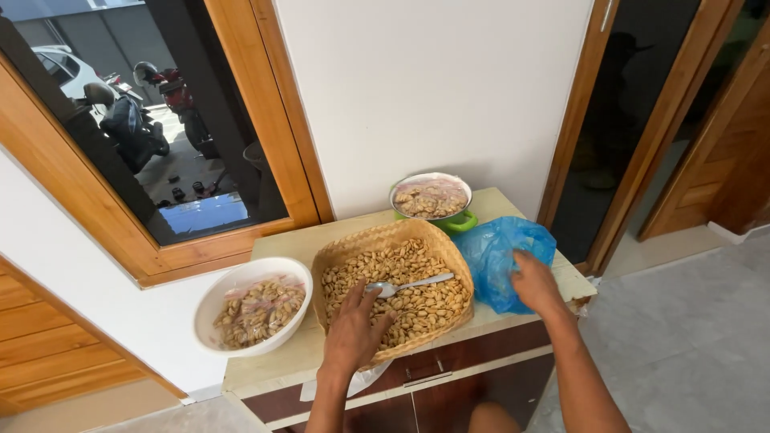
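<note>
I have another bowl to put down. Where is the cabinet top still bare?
Bare strips: behind the white bowl toward the window, and along the front edge below it. The woven basket, green pot and blue bag crowd the right, under both hands.

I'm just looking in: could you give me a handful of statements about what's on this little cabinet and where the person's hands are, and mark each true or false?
1. The left hand is in the woven basket of nuts, fingers by a metal spoon. True.
2. The right hand holds the spoon. False: it rests on the blue plastic bag, right of the basket.
3. The white bowl at the left is empty. False: it holds nuts and pinkish bits.
4. A green pot with nuts stands behind the basket, near the wall. True.
5. The basket sits on the floor. False: it sits on the cabinet top.
</note>
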